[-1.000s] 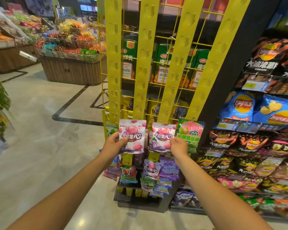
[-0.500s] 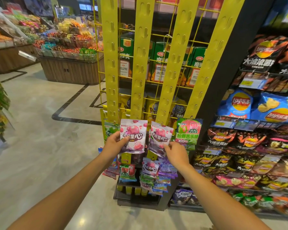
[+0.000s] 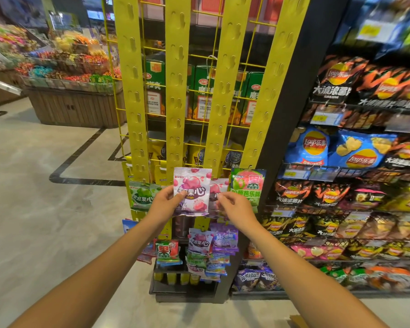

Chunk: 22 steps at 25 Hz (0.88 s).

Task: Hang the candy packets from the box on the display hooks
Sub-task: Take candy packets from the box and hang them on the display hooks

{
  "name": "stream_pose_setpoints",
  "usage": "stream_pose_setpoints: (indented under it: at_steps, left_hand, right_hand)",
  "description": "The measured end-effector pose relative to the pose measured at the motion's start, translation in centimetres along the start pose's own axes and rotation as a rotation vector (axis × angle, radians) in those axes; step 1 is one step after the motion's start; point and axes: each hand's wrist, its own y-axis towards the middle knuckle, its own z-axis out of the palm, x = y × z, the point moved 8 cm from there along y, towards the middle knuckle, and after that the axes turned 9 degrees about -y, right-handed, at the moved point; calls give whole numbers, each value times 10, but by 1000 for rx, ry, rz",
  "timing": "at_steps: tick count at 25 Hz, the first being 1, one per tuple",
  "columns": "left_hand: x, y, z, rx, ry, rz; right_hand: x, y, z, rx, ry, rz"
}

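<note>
Holding two pink candy packets up at the foot of the yellow hook strips.
The left hand [image 3: 166, 204] grips a pink packet [image 3: 191, 190] by its left edge; the right hand [image 3: 234, 204] pinches a second pink packet [image 3: 217, 191], half hidden behind the first. Both sit between a green packet [image 3: 142, 196] and a green-and-pink packet [image 3: 247, 185], low on the yellow strips [image 3: 178, 91]. Chip bags [image 3: 315, 147] fill shelves to the right.
</note>
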Motion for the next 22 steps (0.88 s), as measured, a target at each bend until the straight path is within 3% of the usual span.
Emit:
stream_pose_setpoints:
  at_steps: [4,11,22]
  left_hand:
    - [-12,7,23,-24,-98,-65]
    - [-35,25,51,-4,-222,-88]
    - [-7,36,40,-33,-23,-88]
  right_hand:
    - [10,1,-2,22,177,36]
    - [5,15,-27,-140,413,127]
    - [-12,8,-12,-129,297,166]
